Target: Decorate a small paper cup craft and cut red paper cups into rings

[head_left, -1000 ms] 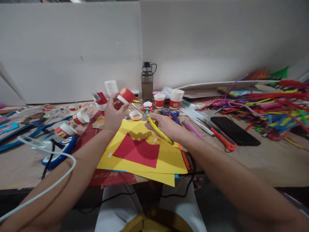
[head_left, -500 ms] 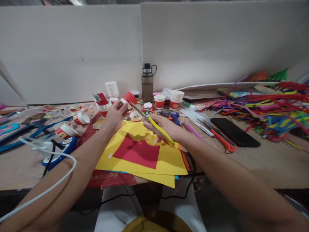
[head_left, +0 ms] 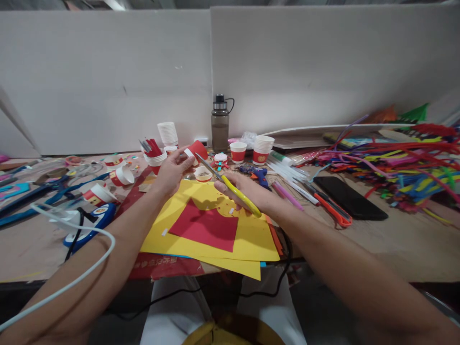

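Between the fingertips of my left hand [head_left: 171, 170] is a small piece of red paper [head_left: 199, 149] with a white patch at its near edge. My right hand [head_left: 247, 186] grips yellow-handled scissors [head_left: 240, 192], their blades pointing up and left to the red paper's lower edge. Whether the blades touch the paper I cannot tell. Beneath both hands lie yellow sheets [head_left: 158, 242] with a darker red sheet [head_left: 204, 227] on top, its upper edge cut in a curve. Small red and white scraps are scattered there. A white paper cup [head_left: 203, 173] stands just behind the scissors.
Stacked paper cups [head_left: 263, 149] and a water bottle [head_left: 220, 125] stand at the back. Rightward lie a glue gun [head_left: 261, 176], an orange box cutter [head_left: 334, 211], a phone [head_left: 350, 197] and colourful pipe cleaners [head_left: 398, 167]. A white cable [head_left: 108, 258] crosses over my left forearm.
The red paper has shifted slightly right and tilted in my left fingers. My left hand has moved a little with it, while the scissors stay nearly in place.
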Tool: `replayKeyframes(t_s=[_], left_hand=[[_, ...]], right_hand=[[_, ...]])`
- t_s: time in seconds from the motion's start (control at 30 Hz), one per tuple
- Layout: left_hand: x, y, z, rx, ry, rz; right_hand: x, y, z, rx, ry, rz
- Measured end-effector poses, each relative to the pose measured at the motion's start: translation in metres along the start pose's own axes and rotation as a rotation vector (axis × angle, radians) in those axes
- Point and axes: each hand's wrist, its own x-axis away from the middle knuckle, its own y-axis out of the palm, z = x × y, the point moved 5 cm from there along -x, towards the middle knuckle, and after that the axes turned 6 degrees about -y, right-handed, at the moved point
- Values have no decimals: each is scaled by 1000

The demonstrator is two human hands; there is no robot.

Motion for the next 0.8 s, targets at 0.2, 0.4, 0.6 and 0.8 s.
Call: replayKeyframes(t_s=[0.2, 0.4, 0.6, 0.8], left_hand=[[3, 8, -1, -1, -19, -30], [8, 14, 5, -7, -51, -53], [11, 16, 7, -9, -70, -60], [9, 14, 5, -2, -80, -47]], right_hand=[[-4, -4, -2, 158, -110, 97], [-7, 1, 2, 180, -123, 137], [-10, 3, 5, 203, -128, 163], [-10, 3, 6, 223, -134, 176]])
